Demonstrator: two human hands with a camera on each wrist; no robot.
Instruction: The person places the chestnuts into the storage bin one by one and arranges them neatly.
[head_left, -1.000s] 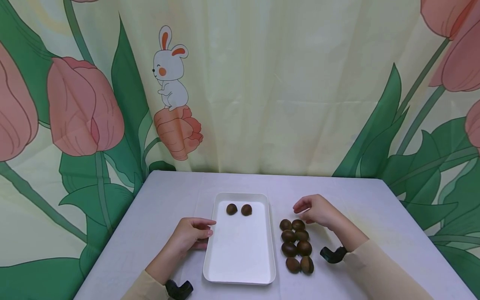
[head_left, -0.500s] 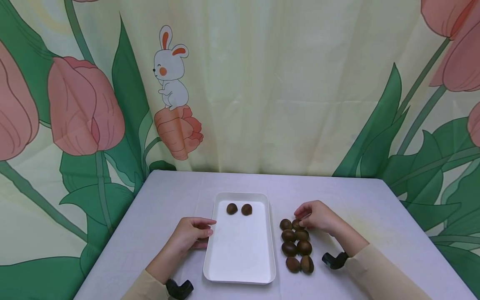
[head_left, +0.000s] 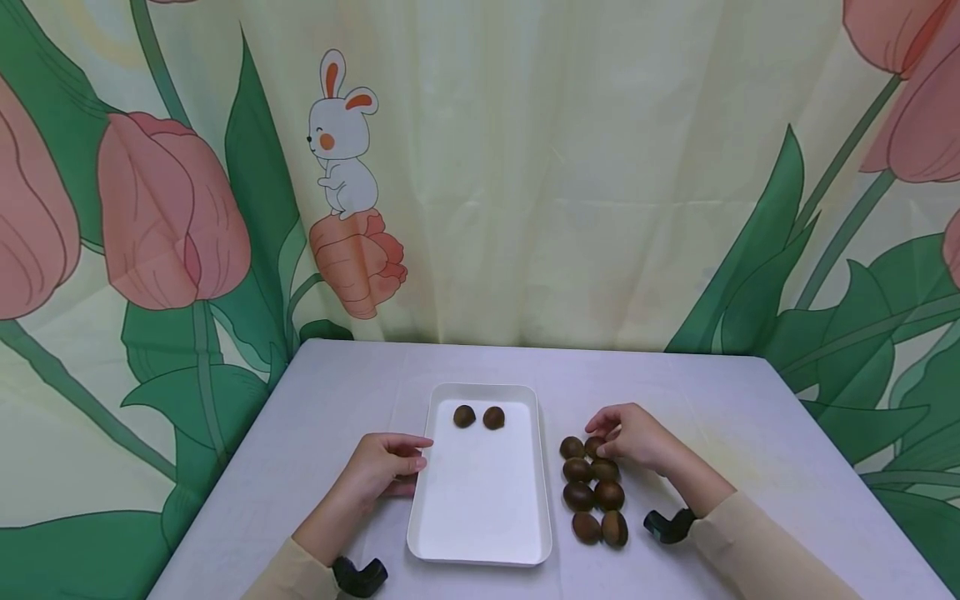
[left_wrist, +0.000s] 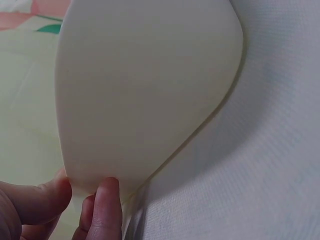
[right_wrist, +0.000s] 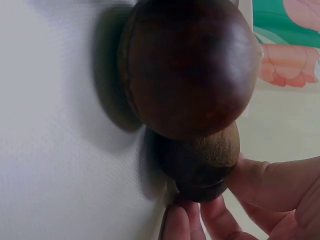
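My left hand (head_left: 386,467) grips the left rim of a white tray (head_left: 480,500), thumb and fingers on either side of the edge in the left wrist view. Two brown chestnuts (head_left: 464,417) sit side by side near the tray's far end. To the right of the tray, several more chestnuts (head_left: 578,497) stand in two columns on the cloth. My right hand (head_left: 636,435) pinches the far chestnut of the right column (right_wrist: 200,192) between thumb and fingers. Nearer chestnuts partly cover it in the right wrist view.
A white cloth covers the table (head_left: 352,383). Behind it hangs a curtain (head_left: 525,208) printed with tulips, a rabbit and a carrot. A black wrist camera (head_left: 360,577) shows at my left wrist, another (head_left: 670,527) at my right.
My right hand has come down and closed its fingers on the far chestnut of the right column. The left hand and the tray stay in place.
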